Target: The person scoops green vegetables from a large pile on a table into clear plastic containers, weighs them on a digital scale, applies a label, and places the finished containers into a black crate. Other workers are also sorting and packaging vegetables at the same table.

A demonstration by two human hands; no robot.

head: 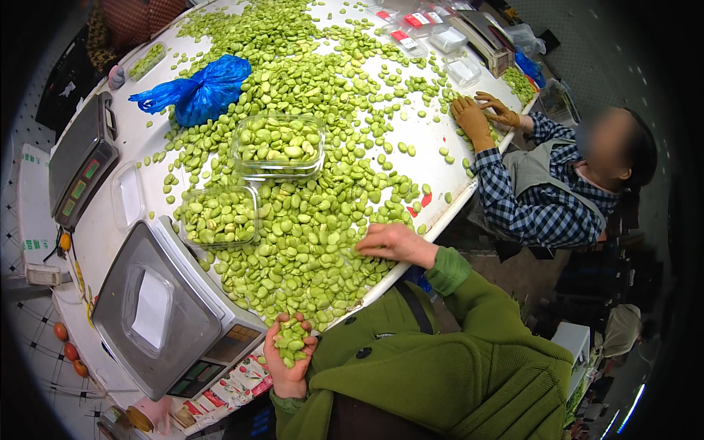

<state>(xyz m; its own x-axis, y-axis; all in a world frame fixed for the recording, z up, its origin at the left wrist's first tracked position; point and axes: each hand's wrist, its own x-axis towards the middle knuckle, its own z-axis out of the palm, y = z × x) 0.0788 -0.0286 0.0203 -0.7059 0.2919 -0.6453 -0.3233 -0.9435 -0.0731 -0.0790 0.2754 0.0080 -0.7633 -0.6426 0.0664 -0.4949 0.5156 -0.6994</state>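
Observation:
My left hand (290,352) is palm up at the table's near edge, its fingers curled around a handful of shelled broad beans (291,340). To the right, my right hand (395,243) reaches over the near edge of the bean pile (308,231), fingertips at the beans; whether it pinches one is not plain. Two clear plastic tubs filled with beans, one nearer (220,215) and one farther (280,144), rest on the pile. Left of them, a grey digital scale (192,308) carries an empty clear tub (148,308) with a white liner.
A blue plastic bag (212,91) lies knotted on the beans. A second scale (82,159) and a lined tub (128,196) are at the left. Across the right edge, a co-worker's gloved hands (478,118) touch beans. Packed tubs (448,39) stand at the far right.

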